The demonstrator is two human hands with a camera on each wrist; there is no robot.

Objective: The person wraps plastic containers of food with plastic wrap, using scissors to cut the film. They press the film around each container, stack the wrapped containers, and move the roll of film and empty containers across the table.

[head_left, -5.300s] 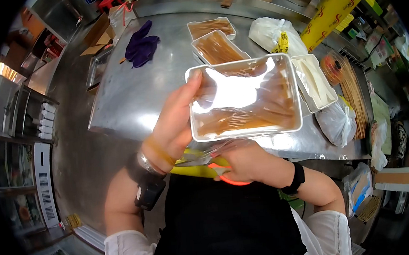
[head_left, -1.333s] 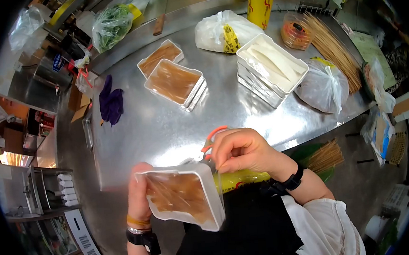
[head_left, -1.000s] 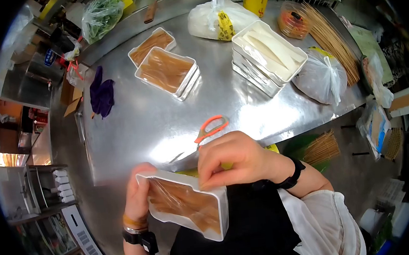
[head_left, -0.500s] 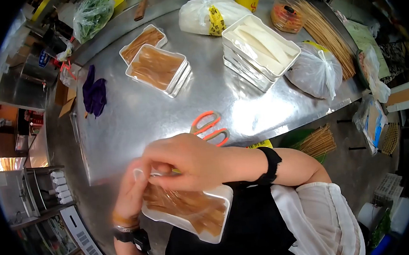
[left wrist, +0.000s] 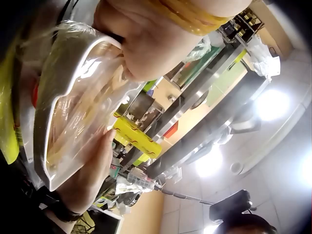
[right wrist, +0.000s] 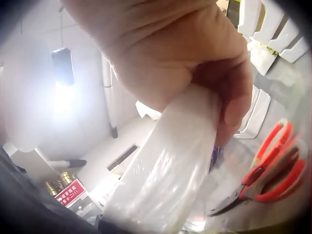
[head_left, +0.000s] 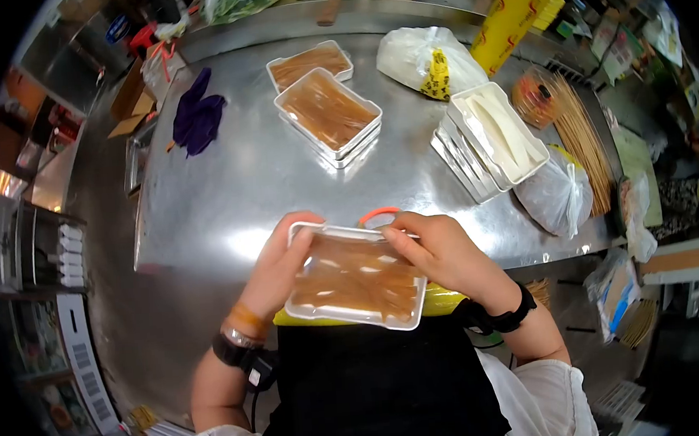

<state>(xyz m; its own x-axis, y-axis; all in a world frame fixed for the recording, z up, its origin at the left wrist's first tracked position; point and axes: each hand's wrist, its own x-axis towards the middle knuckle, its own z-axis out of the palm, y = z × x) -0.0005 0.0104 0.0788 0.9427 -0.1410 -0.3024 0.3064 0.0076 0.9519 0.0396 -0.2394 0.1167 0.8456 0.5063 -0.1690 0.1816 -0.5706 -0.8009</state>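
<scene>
A white tray of brown strips under clear film (head_left: 358, 278) is held between both hands above a yellow roll (head_left: 291, 315) near the apron. The left hand (head_left: 275, 260) grips its left end, thumb over the top corner. At the upper right corner the right hand (head_left: 449, 255) pinches the rim, thumb on top and fingers behind. In the left wrist view the film (left wrist: 85, 92) is wrinkled over the tray. The right wrist view shows the right hand (right wrist: 180, 53) round the film-covered tray side (right wrist: 170, 156). Orange-handled scissors (right wrist: 273, 170) lie on the metal table, mostly hidden behind the tray in the head view.
Stacked wrapped trays of brown strips (head_left: 330, 114) stand at the back centre of the table (head_left: 226, 186). Rightward are stacked trays of white pieces (head_left: 498, 135), plastic bags (head_left: 427, 58), skewers (head_left: 583, 141) and an upright yellow roll (head_left: 518, 16). A purple glove (head_left: 196, 115) lies left.
The right hand has moved from the tray's left end to its upper right corner. The tray has shifted right and up and is held more level. The head view has also shifted.
</scene>
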